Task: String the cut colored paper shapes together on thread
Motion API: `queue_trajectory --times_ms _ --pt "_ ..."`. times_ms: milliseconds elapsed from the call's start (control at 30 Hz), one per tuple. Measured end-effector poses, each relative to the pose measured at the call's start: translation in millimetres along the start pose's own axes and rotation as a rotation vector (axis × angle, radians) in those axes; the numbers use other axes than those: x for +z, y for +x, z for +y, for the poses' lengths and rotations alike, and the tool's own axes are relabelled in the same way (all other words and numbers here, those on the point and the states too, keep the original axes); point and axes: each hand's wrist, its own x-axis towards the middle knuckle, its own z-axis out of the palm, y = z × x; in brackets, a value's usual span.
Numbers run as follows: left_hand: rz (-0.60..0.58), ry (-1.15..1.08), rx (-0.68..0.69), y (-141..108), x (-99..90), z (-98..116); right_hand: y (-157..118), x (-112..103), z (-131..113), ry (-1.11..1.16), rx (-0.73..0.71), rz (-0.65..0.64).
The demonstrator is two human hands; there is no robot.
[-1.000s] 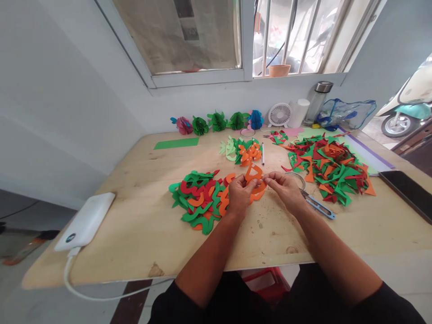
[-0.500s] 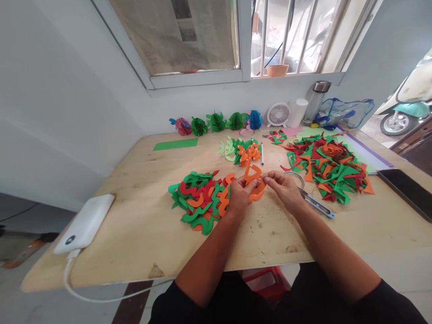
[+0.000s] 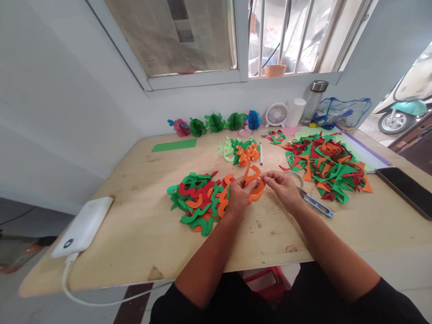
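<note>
My left hand point(image 3: 239, 194) pinches the orange cutout point(image 3: 247, 173) above the table point(image 3: 135, 202), beside the pile point(image 3: 195, 203), and my right hand point(image 3: 284, 188) pinches its edge, where an uneven pull could, I judge, tear its narrow bands.

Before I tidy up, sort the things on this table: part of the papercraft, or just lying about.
Likely part of it: orange cutout in left hand, curved cutouts, paper scraps, blue snips, pen, paper figures.

Apparently lying about: phone, white power bank, fan, glass bottle.

Orange cutout point(image 3: 252, 173), teal-green scooter point(image 3: 409, 108), plain white power bank point(image 3: 84, 226).
</note>
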Motion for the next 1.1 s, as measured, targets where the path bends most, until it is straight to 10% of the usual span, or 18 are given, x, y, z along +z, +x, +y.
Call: queue_trajectory --times_ms 1100 --pt "0.042 0.043 0.076 -5.0 1.0 8.1 -4.0 4.9 -0.5 -0.418 -0.261 0.093"
